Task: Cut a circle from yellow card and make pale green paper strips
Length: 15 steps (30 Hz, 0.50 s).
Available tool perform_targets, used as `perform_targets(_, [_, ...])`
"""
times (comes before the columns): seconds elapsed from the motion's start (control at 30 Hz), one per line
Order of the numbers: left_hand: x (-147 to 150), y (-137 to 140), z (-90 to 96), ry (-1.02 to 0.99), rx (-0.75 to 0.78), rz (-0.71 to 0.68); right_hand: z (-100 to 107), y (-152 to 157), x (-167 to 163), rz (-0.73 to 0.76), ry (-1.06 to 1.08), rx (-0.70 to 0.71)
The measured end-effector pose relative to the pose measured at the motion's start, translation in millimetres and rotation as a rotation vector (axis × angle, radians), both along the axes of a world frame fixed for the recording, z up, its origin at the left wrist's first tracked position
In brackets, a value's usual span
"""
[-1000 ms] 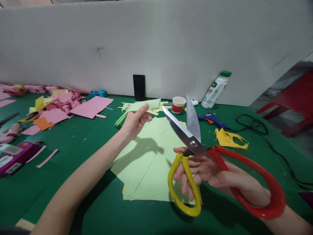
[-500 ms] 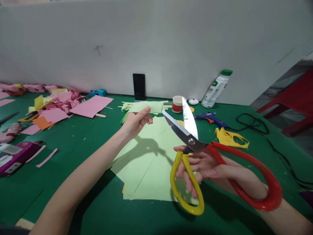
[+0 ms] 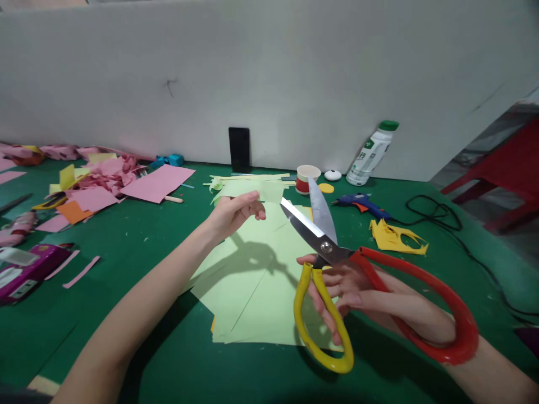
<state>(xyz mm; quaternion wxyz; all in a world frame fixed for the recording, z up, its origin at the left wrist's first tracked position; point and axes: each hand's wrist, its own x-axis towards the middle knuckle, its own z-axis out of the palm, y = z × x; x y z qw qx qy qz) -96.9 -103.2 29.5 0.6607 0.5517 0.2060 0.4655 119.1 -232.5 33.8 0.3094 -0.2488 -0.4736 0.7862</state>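
Note:
Between the thumb and fingers of my left hand [image 3: 236,216] is a light green paper piece [image 3: 269,192], held up above the table. My right hand [image 3: 357,292] holds large scissors [image 3: 326,247] with one yellow and one red handle; the hand passes through the loops. Their blades stand apart and point up and to the left, the lower tip close to the right end of the paper piece. Beneath both hands lies a stack of light green paper sheets [image 3: 252,297], with a little yellow-orange paper at its edges. Several light green strips [image 3: 256,177] lie behind my left hand.
At the back stand a black phone [image 3: 240,150], a red and white cup [image 3: 303,180] and a leaning white bottle [image 3: 370,154]. A blue glue gun [image 3: 364,206] and cut yellow paper [image 3: 396,237] lie right. Pink paper scraps [image 3: 113,177] and a purple power strip [image 3: 31,272] are left.
The paper piece in my left hand has tilted and dipped slightly. The scissors have shifted a little down and left, with their upper blade lower than before.

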Motion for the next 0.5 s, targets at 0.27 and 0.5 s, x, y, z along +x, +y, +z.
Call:
perform_targets(0.27, [1, -4, 2.2, -0.034, 0.029, -0.183, -3, 0, -1, -0.010, -0.098, 0.085])
perform_targets(0.5, [6, -11, 11.3, -0.100, 0.026, -0.237, 5, -4, -1, -0.058, -0.204, 0.093])
